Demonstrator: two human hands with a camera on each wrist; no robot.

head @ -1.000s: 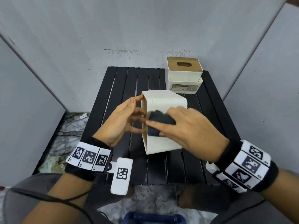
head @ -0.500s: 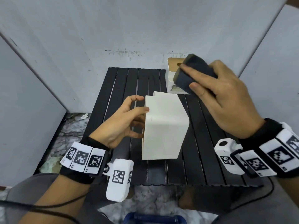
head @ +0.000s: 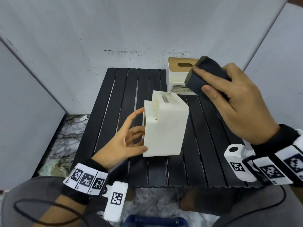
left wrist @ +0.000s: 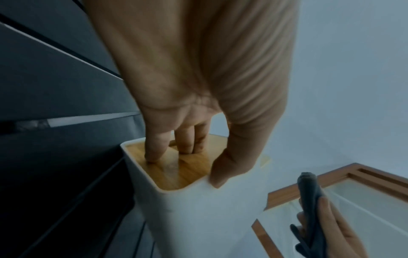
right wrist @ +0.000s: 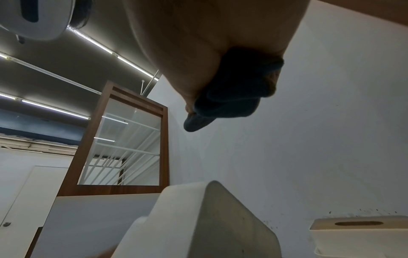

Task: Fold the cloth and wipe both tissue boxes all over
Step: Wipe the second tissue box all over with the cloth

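A white tissue box [head: 165, 128] lies tipped on its side at the middle of the black slatted table [head: 205, 158], its wooden lid [left wrist: 176, 167] facing left. My left hand [head: 131, 136] is at that lid: fingertips [left wrist: 152, 157] touch the wood, and the thumb rests on the box's near left edge. My right hand [head: 232, 102] is raised above the table's back right and grips a folded dark cloth [head: 206, 76] [right wrist: 232, 90], clear of both boxes. The second tissue box [head: 180, 74] [right wrist: 357, 232] stands upright at the back right, partly hidden by the cloth.
Grey partition walls [head: 147, 27] close in the table on three sides. A marbled floor [head: 68, 133] shows to the left of the table. A blue object [head: 155, 222] sits at the bottom edge, between my knees.
My right hand lifted the cloth off the tipped box's upper face and carried it up toward the back right. The left hand stayed at the lid, and its fingers spread a little.
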